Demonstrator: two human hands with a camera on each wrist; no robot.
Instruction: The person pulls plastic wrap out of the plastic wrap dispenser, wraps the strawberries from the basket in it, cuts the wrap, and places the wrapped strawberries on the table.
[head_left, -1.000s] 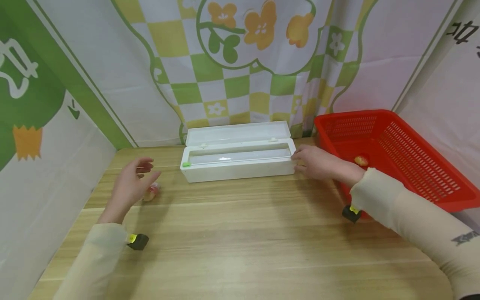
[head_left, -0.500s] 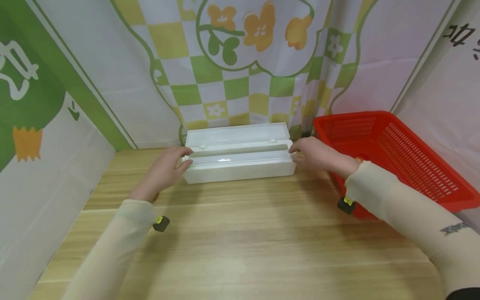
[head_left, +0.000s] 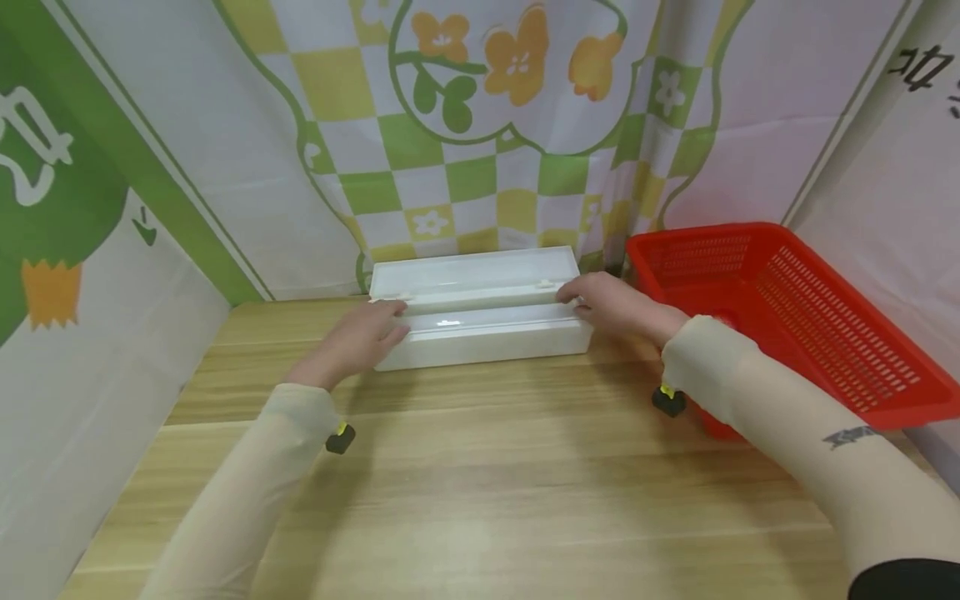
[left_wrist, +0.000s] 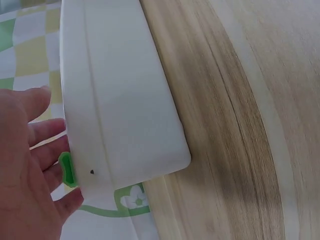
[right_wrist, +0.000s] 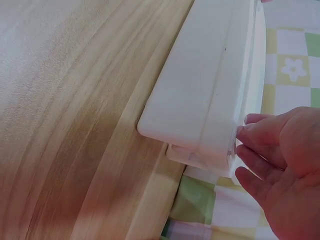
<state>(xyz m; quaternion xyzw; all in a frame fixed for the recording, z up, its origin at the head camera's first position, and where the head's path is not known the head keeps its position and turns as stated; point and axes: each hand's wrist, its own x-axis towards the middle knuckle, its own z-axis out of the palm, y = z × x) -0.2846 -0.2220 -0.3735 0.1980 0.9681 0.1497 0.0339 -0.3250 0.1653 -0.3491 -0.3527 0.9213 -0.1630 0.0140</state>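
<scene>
A long white cling film dispenser box [head_left: 483,343] sits at the back of the table with its lid [head_left: 474,267] tipped back. A pale film roll [head_left: 487,318] lies inside. My left hand [head_left: 360,340] reaches over the box's left end, thumb and fingers apart at the opening. In the left wrist view its fingers are beside a green slider [left_wrist: 67,170] on the rim. My right hand [head_left: 611,304] is at the right end, fingertips over the rim. The right wrist view shows thumb and forefinger close together against the box edge, the other fingers loosely bent.
A red plastic basket [head_left: 847,333] stands at the right, with a small reddish thing [head_left: 726,317] in it partly behind my sleeve. The wooden table [head_left: 480,483] stretches in front of the box. A checked, flowered curtain [head_left: 480,175] hangs close behind.
My left hand has come from the table's left side to the box's left end, then further inward. My right hand has shifted slightly left along the rim. A small reddish thing at left is now hidden.
</scene>
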